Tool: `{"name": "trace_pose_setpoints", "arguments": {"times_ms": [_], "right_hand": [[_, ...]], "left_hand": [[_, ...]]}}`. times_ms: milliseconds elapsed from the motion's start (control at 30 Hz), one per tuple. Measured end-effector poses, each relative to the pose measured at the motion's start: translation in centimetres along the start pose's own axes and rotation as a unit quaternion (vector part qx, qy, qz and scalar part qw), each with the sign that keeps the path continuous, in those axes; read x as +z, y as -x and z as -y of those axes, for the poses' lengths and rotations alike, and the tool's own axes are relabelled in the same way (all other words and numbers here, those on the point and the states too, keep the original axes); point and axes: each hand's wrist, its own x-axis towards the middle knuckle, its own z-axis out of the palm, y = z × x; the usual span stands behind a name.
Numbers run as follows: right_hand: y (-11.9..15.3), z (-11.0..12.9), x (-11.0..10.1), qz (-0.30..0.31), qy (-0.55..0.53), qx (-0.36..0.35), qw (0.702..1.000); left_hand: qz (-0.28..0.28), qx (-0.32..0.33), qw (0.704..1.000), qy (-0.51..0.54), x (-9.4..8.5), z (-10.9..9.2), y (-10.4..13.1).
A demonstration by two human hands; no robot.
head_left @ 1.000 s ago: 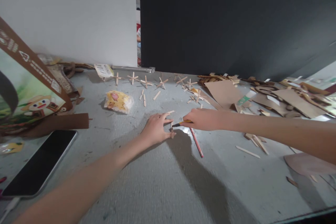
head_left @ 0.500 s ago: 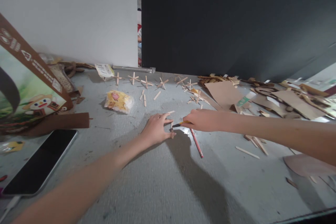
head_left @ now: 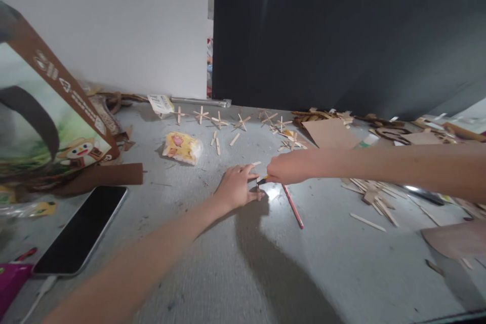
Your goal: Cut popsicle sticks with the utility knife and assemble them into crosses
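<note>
My left hand (head_left: 236, 187) lies low on the grey tabletop, thumb and index finger pinching a short wooden craft stick (head_left: 257, 183) by its ends. My right hand (head_left: 287, 168) is closed around a slim yellow tool with a dark tip, apparently a craft knife (head_left: 262, 180). Its tip meets the stick between the left fingers; most of the handle is hidden in my fist. Just beyond my left fingertips is another light stick (head_left: 256, 163). A red pencil (head_left: 293, 207) lies below my right hand.
Crossed-stick pieces (head_left: 219, 121) stand in a row at the back. A yellow packet (head_left: 182, 148) lies left of centre, a phone (head_left: 81, 230) and printed carton (head_left: 56, 111) farther left. Loose sticks (head_left: 374, 197) and cardboard scraps (head_left: 329, 132) cover the right side.
The view has swung slightly left, so everything sits farther right. My right hand has come closer to the left fingers, and its forearm is raised. The left pinch stays the same.
</note>
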Motion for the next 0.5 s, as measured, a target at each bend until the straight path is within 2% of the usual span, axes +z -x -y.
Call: {"name": "trace_pose_setpoints", "arguments": {"times_ms": [133,333,500], "right_hand": [[-0.3,-0.2,-0.1,-0.005,-0.015,-0.011,1.000],[-1.0,-0.5,0.9,-0.033,-0.124,0.001,0.992],[-1.1,0.1,0.1,-0.014,-0.098,0.012,0.995]], "left_hand": [[0.007,-0.002,1.000,0.003,-0.1,-0.2,0.1],[0.007,0.001,1.000,0.010,-0.2,-0.1,0.3],[0.014,-0.005,1.000,0.006,-0.3,-0.1,0.2]]}}
